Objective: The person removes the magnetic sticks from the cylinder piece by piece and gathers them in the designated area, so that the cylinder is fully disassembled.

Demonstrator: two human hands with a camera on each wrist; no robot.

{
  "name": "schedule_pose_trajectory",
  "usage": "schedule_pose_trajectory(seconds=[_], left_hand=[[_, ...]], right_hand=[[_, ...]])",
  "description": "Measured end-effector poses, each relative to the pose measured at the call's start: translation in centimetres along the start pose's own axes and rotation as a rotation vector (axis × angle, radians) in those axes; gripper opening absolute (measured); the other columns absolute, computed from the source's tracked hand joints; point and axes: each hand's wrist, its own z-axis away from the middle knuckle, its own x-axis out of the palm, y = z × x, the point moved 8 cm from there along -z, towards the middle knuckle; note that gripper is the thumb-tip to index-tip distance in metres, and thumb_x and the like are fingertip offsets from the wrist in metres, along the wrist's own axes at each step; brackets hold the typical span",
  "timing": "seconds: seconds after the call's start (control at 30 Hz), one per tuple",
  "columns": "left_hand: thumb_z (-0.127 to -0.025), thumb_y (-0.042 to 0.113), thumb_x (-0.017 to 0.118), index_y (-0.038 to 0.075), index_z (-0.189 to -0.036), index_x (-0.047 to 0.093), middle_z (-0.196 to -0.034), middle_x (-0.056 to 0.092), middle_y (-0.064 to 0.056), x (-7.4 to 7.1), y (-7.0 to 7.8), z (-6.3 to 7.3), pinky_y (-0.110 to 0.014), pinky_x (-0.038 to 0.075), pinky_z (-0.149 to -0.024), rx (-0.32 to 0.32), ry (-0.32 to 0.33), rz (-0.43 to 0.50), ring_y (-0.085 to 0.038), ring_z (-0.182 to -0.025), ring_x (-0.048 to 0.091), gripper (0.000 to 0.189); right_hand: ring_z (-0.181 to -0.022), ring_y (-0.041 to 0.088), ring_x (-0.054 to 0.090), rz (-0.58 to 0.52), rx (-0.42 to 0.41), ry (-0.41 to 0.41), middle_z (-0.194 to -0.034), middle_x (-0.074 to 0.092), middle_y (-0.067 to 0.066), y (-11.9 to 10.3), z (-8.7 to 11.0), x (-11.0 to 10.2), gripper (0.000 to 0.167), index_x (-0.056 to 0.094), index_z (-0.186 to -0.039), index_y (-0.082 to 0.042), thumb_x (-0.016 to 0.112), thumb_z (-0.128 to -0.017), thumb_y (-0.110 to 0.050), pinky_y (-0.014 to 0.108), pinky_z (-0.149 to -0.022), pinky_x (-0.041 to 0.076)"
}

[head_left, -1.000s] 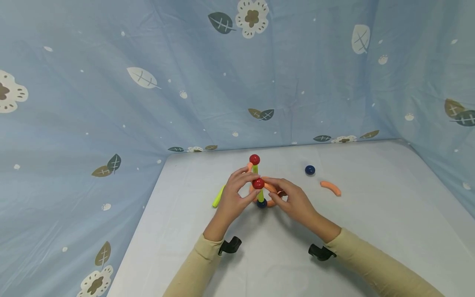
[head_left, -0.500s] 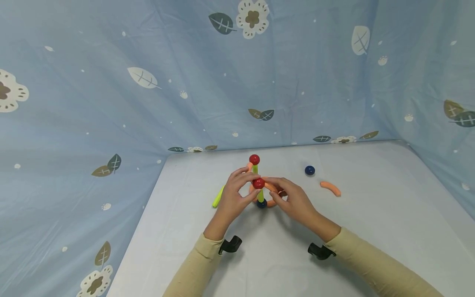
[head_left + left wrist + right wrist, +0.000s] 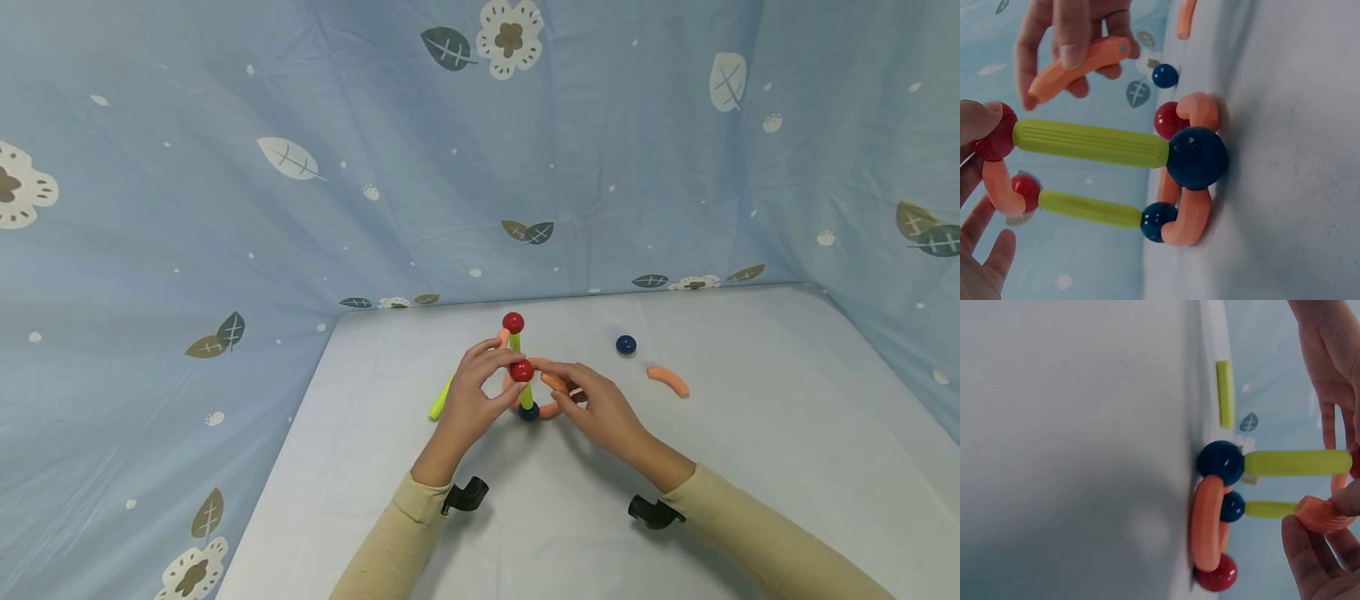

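Note:
With thumb and fingers, my left hand (image 3: 474, 400) pinches the near upper red ball (image 3: 521, 371) of a standing ball-and-rod frame. Below that ball a straight green rod (image 3: 1091, 144) drops to a dark blue ball (image 3: 1197, 157). A second green rod (image 3: 1090, 209) stands behind, between another red ball (image 3: 513, 322) and a blue one (image 3: 1160, 222). A curved orange rod (image 3: 1002, 187) links the two upper balls. Curved orange rods (image 3: 1207, 524) and a low red ball (image 3: 1217, 573) form the base. My right hand (image 3: 603, 408) pinches a loose curved orange rod (image 3: 1079, 65), apart from the frame.
On the white table lie a loose blue ball (image 3: 626, 344) and a curved orange rod (image 3: 667, 381), both right of the frame. A loose green rod (image 3: 441, 400) lies left of it, beside my left hand. A patterned blue cloth (image 3: 600, 167) hangs behind the table.
My right hand has drawn slightly to the right with the curved orange rod, away from the near upper red ball. The left hand stays on that ball.

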Motion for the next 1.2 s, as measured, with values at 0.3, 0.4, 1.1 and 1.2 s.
schedule_pose_trajectory(seconds=[0.3,0.4,1.1,1.2], left_hand=[[-0.09,0.014,0.08,0.017,-0.122,0.072,-0.124,0.07,0.004,0.0,0.1,-0.1,-0.045,0.038,-0.115,0.002,-0.013,0.011,-0.021,-0.14,0.044,0.034],[-0.09,0.013,0.079,0.017,-0.123,0.072,-0.124,0.07,0.004,0.0,0.2,-0.1,-0.045,0.037,-0.115,0.0,-0.012,0.015,-0.021,-0.14,0.044,0.034],[-0.09,0.014,0.079,0.018,-0.123,0.072,-0.125,0.07,0.004,0.1,0.1,-0.1,-0.047,0.038,-0.115,-0.017,-0.01,0.016,-0.02,-0.14,0.043,0.034],[-0.09,0.014,0.079,0.018,-0.123,0.072,-0.125,0.07,0.004,0.1,0.1,-0.1,-0.047,0.037,-0.115,-0.019,-0.011,0.014,-0.02,-0.14,0.043,0.034]], right_hand=[[-0.103,0.02,0.066,0.053,0.102,-0.012,-0.128,0.065,0.005,3.2,1.7,-1.4,0.05,0.06,-0.14,-0.015,0.073,-0.093,-0.003,0.034,-0.081,0.06],[-0.103,0.022,0.066,0.074,0.123,-0.013,-0.126,0.066,0.007,4.1,2.3,-2.0,0.051,0.06,-0.14,-0.013,0.073,-0.092,-0.001,0.036,-0.082,0.06],[-0.09,0.026,0.064,0.267,0.201,0.009,-0.122,0.063,0.021,8.4,4.9,-6.4,0.037,0.071,-0.126,-0.008,0.073,-0.091,0.001,0.039,-0.073,0.056],[-0.091,0.028,0.065,0.287,0.197,0.025,-0.13,0.059,0.028,8.9,5.2,-7.1,0.036,0.071,-0.125,-0.005,0.074,-0.09,0.001,0.04,-0.073,0.056]])
